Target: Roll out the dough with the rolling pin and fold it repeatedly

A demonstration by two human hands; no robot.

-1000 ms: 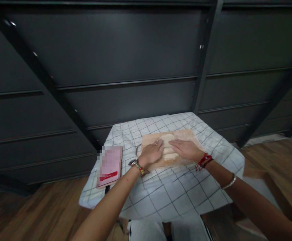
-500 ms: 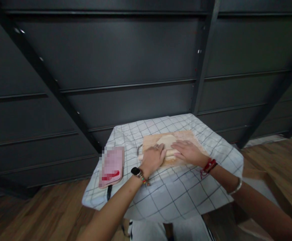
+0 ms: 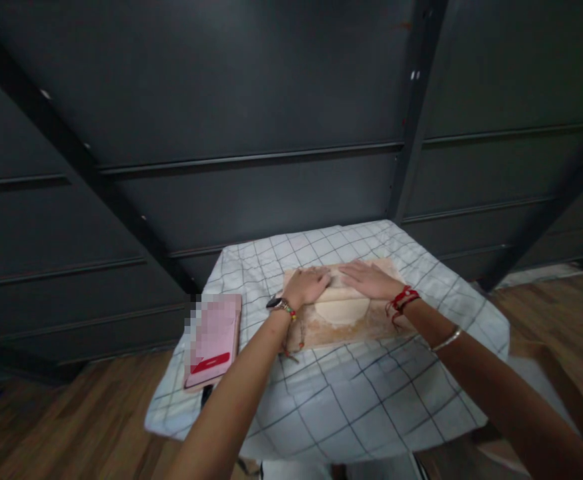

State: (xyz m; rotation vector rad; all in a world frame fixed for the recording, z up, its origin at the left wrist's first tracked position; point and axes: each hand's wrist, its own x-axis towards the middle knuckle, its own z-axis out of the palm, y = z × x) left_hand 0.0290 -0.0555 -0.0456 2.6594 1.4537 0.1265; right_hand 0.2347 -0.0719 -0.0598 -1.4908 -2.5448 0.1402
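Observation:
A pale wooden rolling pin lies crosswise over a flat, light sheet of dough on a wooden board. My left hand rests on the pin's left part, its fingers stretched forward and not wrapped round it. On the right part lies my right hand, flat, with long extended fingers pointing left. Both palms hide much of the pin. Most of the visible dough shows on the near side of the pin, between my wrists.
A white checked cloth covers the small table under the board. At its left lies a pink, partly pixelated flat case with a red strip. Dark metal panels rise behind the table. A box stands on the wooden floor at right.
Both hands and the rolling pin have moved forward to the far part of the board. The dough, earlier showing beyond the pin, now shows on its near side. The view has shifted slightly.

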